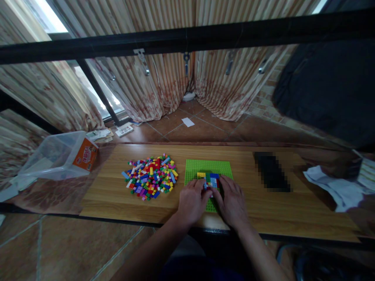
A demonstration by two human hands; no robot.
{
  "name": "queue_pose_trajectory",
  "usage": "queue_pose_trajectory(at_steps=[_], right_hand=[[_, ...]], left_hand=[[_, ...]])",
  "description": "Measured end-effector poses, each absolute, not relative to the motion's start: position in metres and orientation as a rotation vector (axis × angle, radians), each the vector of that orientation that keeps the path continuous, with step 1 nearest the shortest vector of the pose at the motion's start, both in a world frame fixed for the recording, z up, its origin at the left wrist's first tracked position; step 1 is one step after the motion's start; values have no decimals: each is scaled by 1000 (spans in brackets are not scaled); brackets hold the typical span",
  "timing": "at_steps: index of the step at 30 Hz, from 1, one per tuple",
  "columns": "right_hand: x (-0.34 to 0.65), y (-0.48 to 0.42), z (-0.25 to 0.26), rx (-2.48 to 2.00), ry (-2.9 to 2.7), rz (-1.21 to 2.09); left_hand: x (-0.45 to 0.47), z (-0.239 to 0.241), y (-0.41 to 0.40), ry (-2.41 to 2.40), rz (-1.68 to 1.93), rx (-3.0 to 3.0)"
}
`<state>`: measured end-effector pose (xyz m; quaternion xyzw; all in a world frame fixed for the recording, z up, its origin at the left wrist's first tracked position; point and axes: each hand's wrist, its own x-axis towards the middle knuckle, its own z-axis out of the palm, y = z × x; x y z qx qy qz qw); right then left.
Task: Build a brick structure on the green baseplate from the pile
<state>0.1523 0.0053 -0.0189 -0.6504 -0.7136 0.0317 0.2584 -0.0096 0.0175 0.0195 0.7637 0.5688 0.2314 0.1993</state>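
Note:
A green studded baseplate lies on the wooden board, with a low block of joined toy bricks in yellow, green, blue, light blue and red on it. My left hand bends its fingers around the near left side of the block. From the right, my right hand curls against the block's other side, thumb towards the left thumb. Both hands are closed around the near part of the bricks, where a small pale piece shows between them. My fingers hide part of the block and the plate's front.
A heap of loose coloured bricks lies left of the baseplate on the wooden board. Farther left stands a clear plastic box with an orange label. A pixelated dark object and crumpled white paper are at the right. A black bar crosses above.

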Motion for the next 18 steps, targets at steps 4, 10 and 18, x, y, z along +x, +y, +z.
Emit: queue_pose_trajectory(at_steps=[4, 10, 18], right_hand=[[152, 5, -18, -1771, -1934, 85], [154, 5, -22, -1778, -1954, 96], [154, 5, -24, -1804, -1978, 84]], left_hand=[[-14, 18, 17, 1536, 670, 2241], [-15, 16, 18, 1576, 565, 2439], [-16, 14, 23, 1485, 339, 2753]])
